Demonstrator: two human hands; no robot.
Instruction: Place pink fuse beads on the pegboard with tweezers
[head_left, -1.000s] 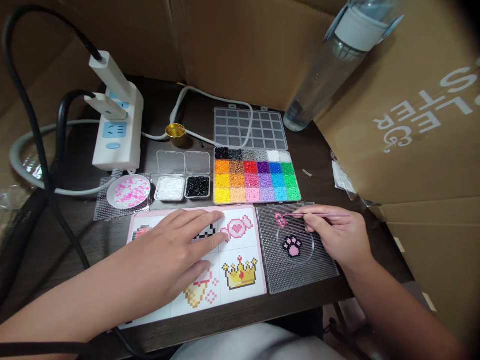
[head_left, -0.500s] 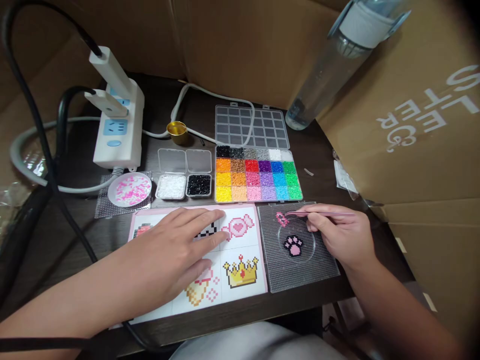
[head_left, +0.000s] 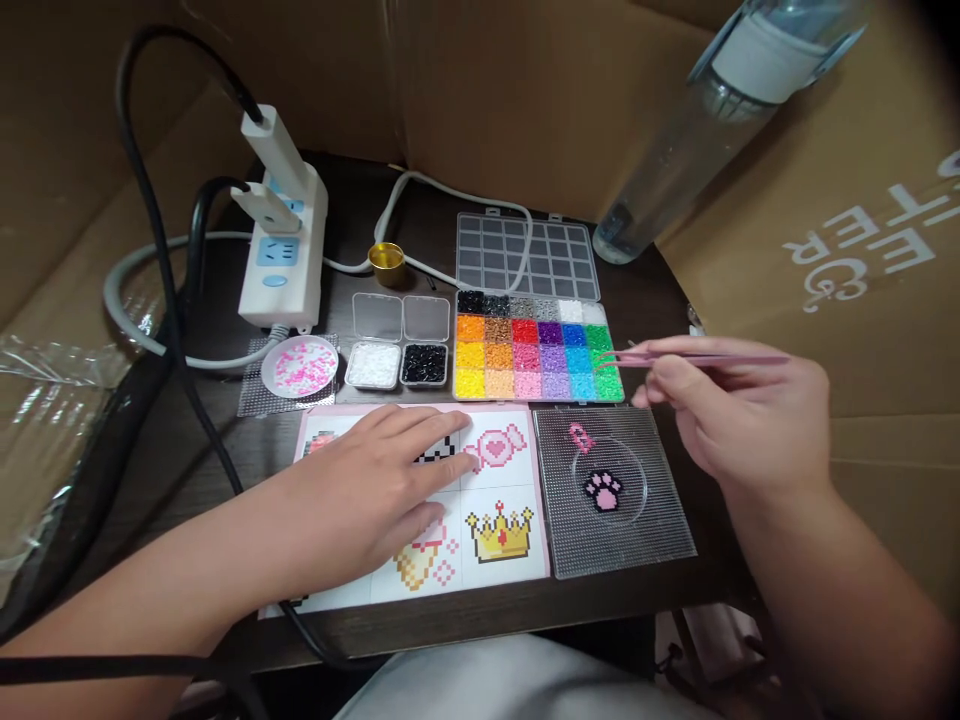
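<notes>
My left hand (head_left: 367,490) lies flat, fingers spread, on a pattern sheet (head_left: 491,495) printed with a candy, a crown and other pixel pictures. My right hand (head_left: 742,420) pinches pink tweezers (head_left: 675,357), raised off the board, with the tips over the green cells at the right end of the bead box (head_left: 536,357). Below them lies a clear pegboard (head_left: 619,495) carrying a black and pink paw (head_left: 604,490) and a small pink bead shape (head_left: 580,436).
A white dish of pink beads (head_left: 304,365), two small trays of white (head_left: 373,364) and black beads (head_left: 424,363), a gold cap (head_left: 388,258), a power strip (head_left: 285,250) with cables, and a water bottle (head_left: 675,150) sit at the back. Cardboard boxes (head_left: 862,230) surround the dark table.
My right hand lifted the tweezers off the pegboard and moved up to the green cells of the bead box. The view shifted, so everything sits further right. My left hand stayed.
</notes>
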